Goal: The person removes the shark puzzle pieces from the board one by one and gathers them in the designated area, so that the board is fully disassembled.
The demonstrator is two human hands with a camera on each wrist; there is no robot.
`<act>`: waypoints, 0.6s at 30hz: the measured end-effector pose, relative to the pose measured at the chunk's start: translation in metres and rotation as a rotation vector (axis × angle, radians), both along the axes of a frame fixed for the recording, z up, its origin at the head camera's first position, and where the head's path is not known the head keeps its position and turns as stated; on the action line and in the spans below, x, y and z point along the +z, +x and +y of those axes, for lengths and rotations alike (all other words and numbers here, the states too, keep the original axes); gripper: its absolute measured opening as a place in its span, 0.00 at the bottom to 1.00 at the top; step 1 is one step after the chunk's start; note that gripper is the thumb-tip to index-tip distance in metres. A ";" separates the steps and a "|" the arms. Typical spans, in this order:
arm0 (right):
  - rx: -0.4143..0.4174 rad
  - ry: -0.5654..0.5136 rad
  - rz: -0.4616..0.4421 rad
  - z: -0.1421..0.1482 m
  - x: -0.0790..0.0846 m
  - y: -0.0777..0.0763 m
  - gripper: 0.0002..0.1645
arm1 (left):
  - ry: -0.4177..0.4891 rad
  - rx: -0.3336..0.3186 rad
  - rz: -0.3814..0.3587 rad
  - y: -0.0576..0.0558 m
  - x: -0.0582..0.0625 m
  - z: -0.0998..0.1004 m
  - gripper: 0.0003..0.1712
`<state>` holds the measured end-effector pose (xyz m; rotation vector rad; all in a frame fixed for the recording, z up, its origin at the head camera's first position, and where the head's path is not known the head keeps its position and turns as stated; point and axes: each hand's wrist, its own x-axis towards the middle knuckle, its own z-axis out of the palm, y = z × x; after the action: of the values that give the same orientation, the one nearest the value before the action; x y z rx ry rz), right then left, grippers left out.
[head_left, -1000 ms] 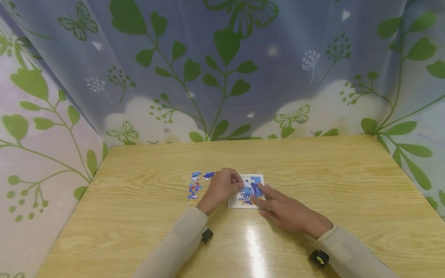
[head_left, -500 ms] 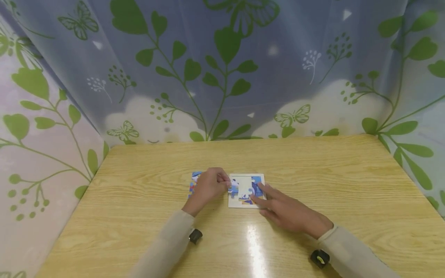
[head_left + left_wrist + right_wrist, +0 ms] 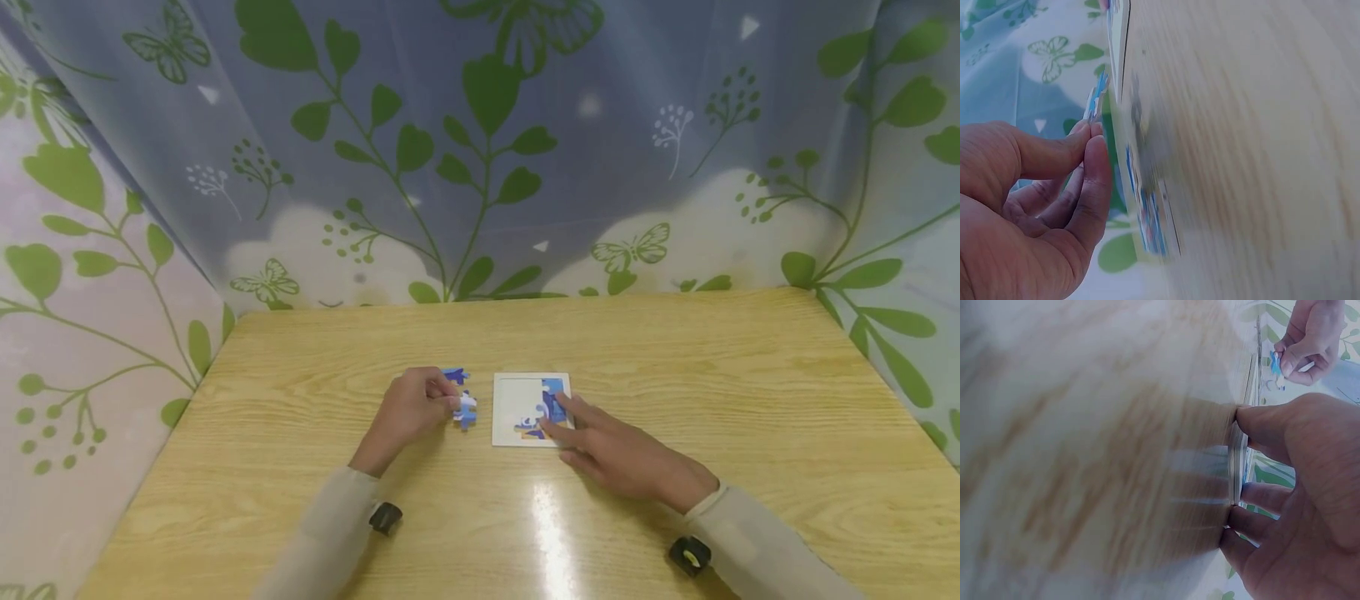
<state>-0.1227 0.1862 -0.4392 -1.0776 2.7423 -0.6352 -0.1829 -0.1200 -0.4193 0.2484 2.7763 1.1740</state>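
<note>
My left hand (image 3: 405,417) pinches a blue and white jigsaw piece (image 3: 466,411) between thumb and fingertips, left of the puzzle tray. In the left wrist view that piece (image 3: 1097,97) is edge-on above the table. The white square puzzle tray (image 3: 516,400) lies flat, with several joined pieces (image 3: 553,398) along its right side and bottom. Across the tray's right edge rests my right hand (image 3: 630,454), fingers spread and fairly straight, fingertips on the fitted pieces. The right wrist view has its fingertips (image 3: 1247,495) at the tray's edge.
A dark blue loose piece (image 3: 455,376) lies just behind the left fingertips. More loose pieces (image 3: 1150,219) appear in the left wrist view; the left hand hides them from the head camera. A leaf-printed curtain (image 3: 480,167) closes off the wooden table's (image 3: 675,358) far edge.
My left hand has moved left, carrying the blue and white jigsaw piece from over the tray to the table beside it. More of the tray's bare base shows. The right hand stays put.
</note>
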 end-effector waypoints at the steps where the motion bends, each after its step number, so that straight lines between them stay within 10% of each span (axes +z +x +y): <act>1: 0.002 0.000 0.002 0.000 0.000 0.000 0.28 | -0.001 0.004 0.001 0.000 0.000 -0.003 0.05; 18: 0.015 -0.002 0.020 0.000 -0.001 -0.001 0.28 | -0.067 0.079 0.001 -0.008 -0.006 -0.016 0.03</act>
<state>-0.1237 0.1866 -0.4405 -1.1102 2.7482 -0.6281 -0.1905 -0.1362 -0.4249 0.1345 2.8437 1.0955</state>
